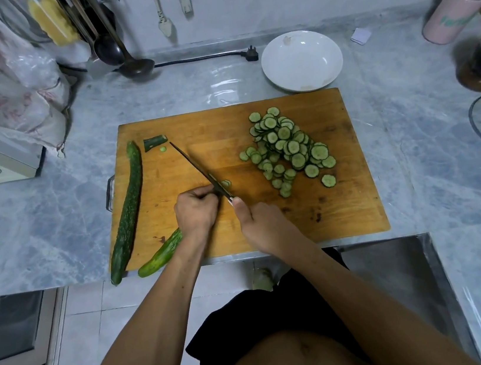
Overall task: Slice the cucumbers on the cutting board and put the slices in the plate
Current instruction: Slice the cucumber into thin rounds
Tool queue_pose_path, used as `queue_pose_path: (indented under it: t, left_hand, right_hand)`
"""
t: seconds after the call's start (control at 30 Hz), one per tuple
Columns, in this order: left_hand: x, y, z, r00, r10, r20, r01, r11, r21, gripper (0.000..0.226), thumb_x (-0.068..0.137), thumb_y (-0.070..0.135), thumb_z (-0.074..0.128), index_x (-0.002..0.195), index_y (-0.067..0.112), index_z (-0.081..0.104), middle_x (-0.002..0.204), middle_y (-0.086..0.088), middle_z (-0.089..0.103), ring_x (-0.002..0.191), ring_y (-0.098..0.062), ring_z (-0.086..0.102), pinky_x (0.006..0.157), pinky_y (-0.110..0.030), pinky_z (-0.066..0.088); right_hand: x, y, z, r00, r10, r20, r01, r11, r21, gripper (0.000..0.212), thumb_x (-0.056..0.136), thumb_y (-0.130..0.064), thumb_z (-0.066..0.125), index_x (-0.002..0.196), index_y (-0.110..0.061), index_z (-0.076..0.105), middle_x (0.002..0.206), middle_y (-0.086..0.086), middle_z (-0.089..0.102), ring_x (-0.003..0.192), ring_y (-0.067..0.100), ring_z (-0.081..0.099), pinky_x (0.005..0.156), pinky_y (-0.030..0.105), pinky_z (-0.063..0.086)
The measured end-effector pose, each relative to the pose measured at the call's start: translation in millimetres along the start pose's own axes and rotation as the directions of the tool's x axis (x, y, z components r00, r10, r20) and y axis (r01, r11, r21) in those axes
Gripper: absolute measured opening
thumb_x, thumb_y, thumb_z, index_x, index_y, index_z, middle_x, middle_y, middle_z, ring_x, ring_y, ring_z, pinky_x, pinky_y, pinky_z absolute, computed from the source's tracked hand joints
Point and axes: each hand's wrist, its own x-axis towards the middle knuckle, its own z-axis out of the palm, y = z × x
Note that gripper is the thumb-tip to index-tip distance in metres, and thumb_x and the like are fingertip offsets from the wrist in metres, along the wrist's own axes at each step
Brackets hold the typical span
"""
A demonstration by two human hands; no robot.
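On the cutting board (pixel 343 198), right hand (pixel 262 225) gripping knife (pixel 197 173), no legible writing

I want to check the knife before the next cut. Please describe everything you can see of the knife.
The knife has a long, narrow, dark blade, seen nearly edge-on. It runs diagonally over the board, tip pointing far-left near a cucumber stub. The right hand grips its handle, which is mostly hidden. The left hand holds a cucumber against the blade. A few fresh slices lie beside it.
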Motion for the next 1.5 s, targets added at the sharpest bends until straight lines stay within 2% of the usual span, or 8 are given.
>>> queue_pose_path:
  t: [0.3,0.47,0.7,0.8,0.9,1.17,1.4,1.5]
  left_hand:
    - [0.7,-0.3,-0.2,1.000,0.029,-0.002,-0.029,0.999,0.014,0.030,0.083,0.007,0.058,0.101,0.017,0.080,0.104,-0.001,0.076,0.099,-0.018,0.067,0.085,-0.021,0.050]
    - [3.5,-4.5,1.1,0.999,0.033,-0.006,-0.033,0.999,0.030,0.019,0.084,0.012,0.065,0.092,0.016,0.081,0.090,-0.002,0.077,0.086,-0.017,0.069,0.070,-0.019,0.045]
    - [1.5,0.3,-0.4,1.000,0.006,-0.021,-0.005,1.000,0.030,0.014,0.087,0.020,0.071,0.082,0.009,0.078,0.073,-0.001,0.067,0.069,-0.014,0.060,0.064,-0.023,0.040]
    - [3.2,-1.9,-0.3,1.000,0.018,0.009,-0.018,0.999,0.037,0.021,0.083,0.011,0.062,0.093,0.016,0.081,0.091,0.000,0.077,0.089,-0.017,0.069,0.076,-0.026,0.053]
    - [2.4,0.8,-1.5,1.000,0.010,0.013,-0.010,0.999,0.035,0.030,0.082,0.007,0.058,0.100,0.016,0.080,0.104,0.000,0.076,0.100,-0.016,0.067,0.091,-0.028,0.053]
    - [0.9,1.4,-1.7,0.999,0.028,0.023,-0.029,0.999,0.021,0.031,0.081,0.004,0.058,0.099,0.015,0.080,0.100,-0.001,0.077,0.096,-0.015,0.068,0.086,-0.022,0.051]
    - [-0.4,0.0,-3.7,1.000,0.024,0.010,-0.024,1.000,0.011,0.028,0.083,0.005,0.061,0.103,0.014,0.079,0.104,-0.002,0.076,0.097,-0.013,0.065,0.091,-0.020,0.048]
    - [-1.4,1.5,-3.5,1.000,0.011,0.000,-0.011,1.000,0.003,0.028,0.083,0.004,0.061,0.102,0.014,0.079,0.104,-0.002,0.076,0.098,-0.014,0.066,0.091,-0.021,0.049]
  right_hand:
    - [-11.3,-1.3,-5.0,0.999,-0.033,-0.009,0.033,0.999,-0.009,0.069,0.105,-0.052,0.015,0.062,-0.013,0.052,0.064,0.004,0.050,0.078,0.027,0.052,0.073,0.032,0.035]
    - [-19.9,-3.3,-4.8,0.998,-0.054,-0.009,0.054,0.999,-0.004,0.068,0.106,-0.052,0.016,0.060,-0.014,0.048,0.064,0.005,0.052,0.075,0.026,0.054,0.071,0.032,0.036]
    - [-24.3,-5.9,-1.6,0.998,-0.064,0.006,0.064,0.998,-0.017,0.067,0.106,-0.051,0.017,0.060,-0.013,0.048,0.062,0.003,0.049,0.076,0.026,0.053,0.071,0.032,0.035]
    - [-18.0,-5.3,-6.2,1.000,-0.025,0.009,0.025,0.999,0.029,0.066,0.105,-0.054,0.017,0.061,-0.015,0.046,0.069,0.008,0.053,0.077,0.027,0.054,0.072,0.032,0.036]
    - [-11.3,-4.8,-8.9,1.000,0.008,0.017,-0.009,0.998,0.070,0.067,0.105,-0.055,0.019,0.060,-0.013,0.048,0.067,0.006,0.054,0.072,0.024,0.054,0.070,0.031,0.036]
    - [0.8,-3.0,5.0,1.000,0.010,0.003,-0.010,0.999,0.040,0.069,0.104,-0.055,0.013,0.062,-0.014,0.050,0.073,0.008,0.056,0.093,0.033,0.058,0.082,0.037,0.042]
    - [0.2,-1.9,-2.2,1.000,0.015,0.005,-0.015,0.998,0.061,0.071,0.104,-0.056,0.017,0.059,-0.013,0.051,0.067,0.006,0.056,0.079,0.028,0.056,0.073,0.033,0.037]
    - [-1.4,-1.9,0.7,1.000,0.008,0.011,-0.008,0.999,0.051,0.070,0.104,-0.057,0.016,0.060,-0.015,0.050,0.068,0.005,0.056,0.083,0.030,0.058,0.075,0.034,0.038]
